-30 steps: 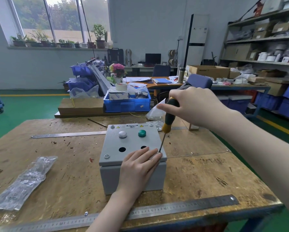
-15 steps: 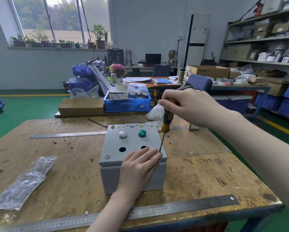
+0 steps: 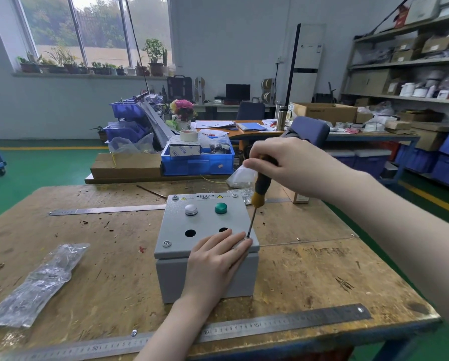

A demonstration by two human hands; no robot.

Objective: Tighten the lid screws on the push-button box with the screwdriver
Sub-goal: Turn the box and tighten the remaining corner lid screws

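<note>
- The grey push-button box (image 3: 207, 246) sat near the middle of the worn wooden counter (image 3: 309, 277), its lid up
- The left hand (image 3: 215, 264) lay flat on the lid's near right part, fingers straight and pressing down, fingertips just beside the near right corner screw (image 3: 247, 238)
- The right hand (image 3: 288, 168) had its grip curled round the black and yellow handle of the screwdriver (image 3: 258, 196), whose shaft slanted down to that screw with the tip on it
- A white button (image 3: 191, 209) and a green button (image 3: 220, 207) stood on the lid, with two open holes nearer the person
- A steel ruler (image 3: 283, 324) lay along the counter's near edge, and a crumpled plastic bag (image 3: 36, 285) lay to the left
</note>
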